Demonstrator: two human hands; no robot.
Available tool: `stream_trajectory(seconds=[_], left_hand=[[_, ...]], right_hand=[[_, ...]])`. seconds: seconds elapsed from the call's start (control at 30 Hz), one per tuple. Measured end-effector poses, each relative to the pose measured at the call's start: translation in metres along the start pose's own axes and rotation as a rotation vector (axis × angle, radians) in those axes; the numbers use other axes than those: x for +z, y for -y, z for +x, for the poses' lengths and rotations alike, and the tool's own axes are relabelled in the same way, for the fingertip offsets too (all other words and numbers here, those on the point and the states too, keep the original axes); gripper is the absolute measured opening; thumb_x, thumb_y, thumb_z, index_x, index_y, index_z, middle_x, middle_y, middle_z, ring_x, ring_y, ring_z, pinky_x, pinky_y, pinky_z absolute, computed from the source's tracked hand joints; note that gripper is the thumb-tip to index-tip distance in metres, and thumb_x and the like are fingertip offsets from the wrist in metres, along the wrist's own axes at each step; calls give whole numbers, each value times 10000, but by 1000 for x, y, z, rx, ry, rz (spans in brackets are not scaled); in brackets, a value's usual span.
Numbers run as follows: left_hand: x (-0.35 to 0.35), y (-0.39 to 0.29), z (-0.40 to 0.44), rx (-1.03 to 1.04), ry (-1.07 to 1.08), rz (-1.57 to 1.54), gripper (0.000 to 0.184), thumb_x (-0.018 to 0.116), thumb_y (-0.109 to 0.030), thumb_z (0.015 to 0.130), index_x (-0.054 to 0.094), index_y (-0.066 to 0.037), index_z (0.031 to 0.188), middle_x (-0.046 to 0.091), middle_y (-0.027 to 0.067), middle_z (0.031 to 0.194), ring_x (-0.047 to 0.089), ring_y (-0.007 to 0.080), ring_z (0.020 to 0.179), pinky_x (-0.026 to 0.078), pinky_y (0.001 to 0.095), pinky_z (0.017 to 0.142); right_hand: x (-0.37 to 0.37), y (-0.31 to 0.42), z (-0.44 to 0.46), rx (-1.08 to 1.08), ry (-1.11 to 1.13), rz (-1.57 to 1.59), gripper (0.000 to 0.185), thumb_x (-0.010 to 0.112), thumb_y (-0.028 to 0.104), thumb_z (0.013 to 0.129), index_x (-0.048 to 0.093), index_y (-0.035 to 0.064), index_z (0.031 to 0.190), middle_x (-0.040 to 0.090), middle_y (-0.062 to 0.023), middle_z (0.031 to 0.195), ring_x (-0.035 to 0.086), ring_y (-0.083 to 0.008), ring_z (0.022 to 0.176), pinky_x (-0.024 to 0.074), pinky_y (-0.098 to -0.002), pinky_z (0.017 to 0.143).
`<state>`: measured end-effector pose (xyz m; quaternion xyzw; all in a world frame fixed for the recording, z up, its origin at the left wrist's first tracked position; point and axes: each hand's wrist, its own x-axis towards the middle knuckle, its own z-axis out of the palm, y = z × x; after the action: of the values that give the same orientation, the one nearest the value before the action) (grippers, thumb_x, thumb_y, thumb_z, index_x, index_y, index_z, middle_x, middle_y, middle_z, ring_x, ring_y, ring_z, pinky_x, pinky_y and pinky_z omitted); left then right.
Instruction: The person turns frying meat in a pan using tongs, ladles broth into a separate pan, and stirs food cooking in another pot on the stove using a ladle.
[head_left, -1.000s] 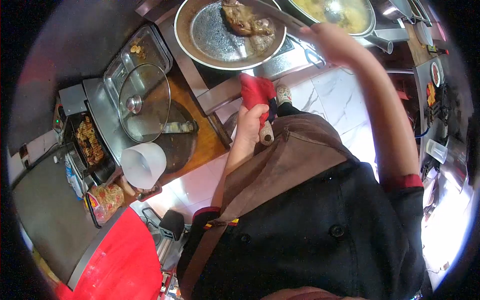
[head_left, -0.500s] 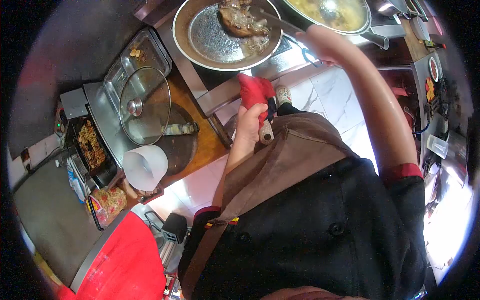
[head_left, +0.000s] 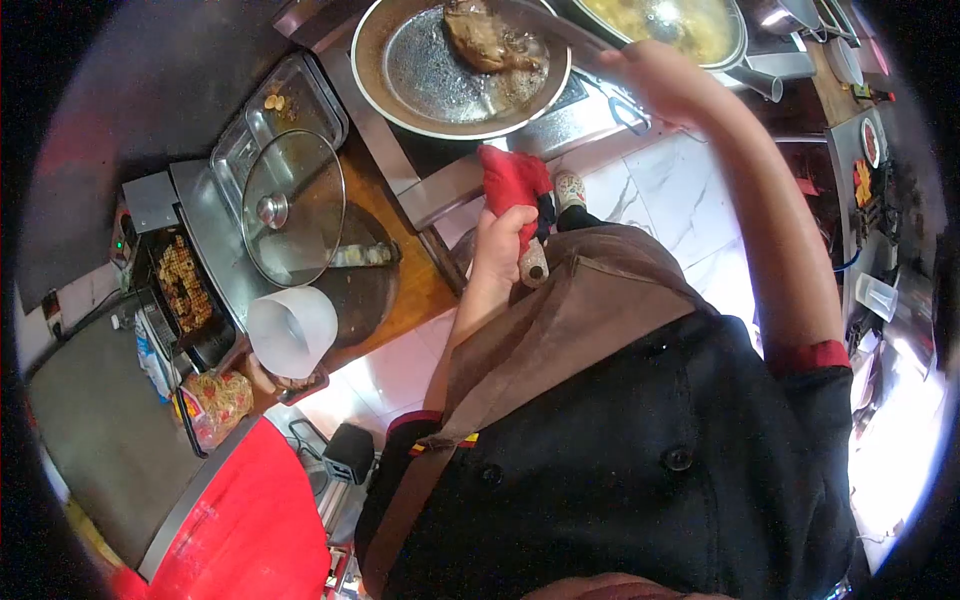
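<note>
My left hand (head_left: 500,240) is closed around the frying pan's handle (head_left: 535,270) through a red cloth (head_left: 512,180); the pale, speckled handle end sticks out below my fist. The frying pan (head_left: 370,85) sits on the stove, brown inside with a light rim. A browned piece of meat (head_left: 480,40) lies toward its far side, in shiny bubbling fat. My right hand (head_left: 655,80), blurred, grips a flat metal spatula (head_left: 570,38) that reaches over the pan's right rim. The spatula's far end is blurred beside the meat, so I cannot tell whether they touch.
A second pan (head_left: 740,45) with yellowish food stands on the right. On the left are a glass lid (head_left: 290,225), a metal tray (head_left: 325,95), a white plastic jug (head_left: 290,330) and a container of browned cubes (head_left: 182,285). A red round surface (head_left: 250,520) is at lower left.
My right hand and the spatula have shifted slightly up. The spatula has swung higher, and the meat shows more fully. My left hand keeps its hold on the handle.
</note>
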<state>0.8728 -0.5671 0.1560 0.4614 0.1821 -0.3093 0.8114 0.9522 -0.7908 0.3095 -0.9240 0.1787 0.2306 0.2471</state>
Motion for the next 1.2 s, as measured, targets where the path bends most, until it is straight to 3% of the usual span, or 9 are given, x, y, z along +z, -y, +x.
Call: stream_trajectory(seconds=[0.03,0.2,0.33,0.43,0.47,0.67,0.8,1.1,1.2], left_hand=[[-3,1,0,-15,29,10,281,551,-68,716,549,0,988,602,78,752,589,178,577,498,297,498],[-5,0,2,-72,67,41,307,567,-71,711,534,-24,1012,582,58,773,570,156,574,467,279,478],[0,-1,2,-50,47,19,279,562,-75,716,542,-15,988,588,67,740,569,162,550,473,283,467],[-5,2,1,-52,36,20,284,559,-73,717,540,-19,996,587,66,750,569,160,549,475,284,466],[-6,4,4,-71,50,47,319,560,-67,717,528,-31,1032,581,54,791,568,151,575,473,283,482],[-8,2,3,-75,113,34,353,552,-57,717,518,-31,1067,583,50,843,577,145,652,487,269,548],[-7,5,5,-67,119,48,371,547,-53,716,509,-32,1084,583,53,856,577,147,656,485,265,549],[-7,7,0,-52,51,0,240,563,-83,721,544,-5,947,595,84,722,572,178,522,487,290,445],[-9,8,5,-100,96,22,366,558,-67,720,519,-29,1082,582,56,828,575,156,641,488,275,549]], right_hand=[[5,-5,6,-17,-63,-12,514,435,392,924,592,-71,764,475,-102,483,531,-227,410,419,-368,393],[14,-8,19,50,56,-136,497,439,390,929,592,-67,810,478,-102,484,533,-207,410,419,-371,394],[5,-13,21,-3,30,70,499,443,383,928,579,-61,744,475,-86,468,509,-198,381,409,-353,373],[-3,-6,7,-5,-28,-102,523,376,338,936,596,-95,744,532,-190,499,574,-288,422,480,-414,442],[3,-11,11,-50,-22,-110,533,422,392,930,554,-76,711,472,-108,462,492,-218,363,408,-382,367],[8,-6,17,13,16,108,526,411,430,930,570,-40,755,465,-87,446,489,-204,351,388,-371,372],[-2,-1,11,29,24,-86,525,411,415,935,564,-51,747,454,-76,437,492,-190,355,390,-370,369],[-1,-12,14,6,-14,77,576,388,423,936,568,-47,655,480,-93,453,479,-206,350,396,-373,392],[5,-9,12,59,18,-33,571,379,415,941,567,-44,659,483,-88,459,461,-193,343,400,-367,403]])
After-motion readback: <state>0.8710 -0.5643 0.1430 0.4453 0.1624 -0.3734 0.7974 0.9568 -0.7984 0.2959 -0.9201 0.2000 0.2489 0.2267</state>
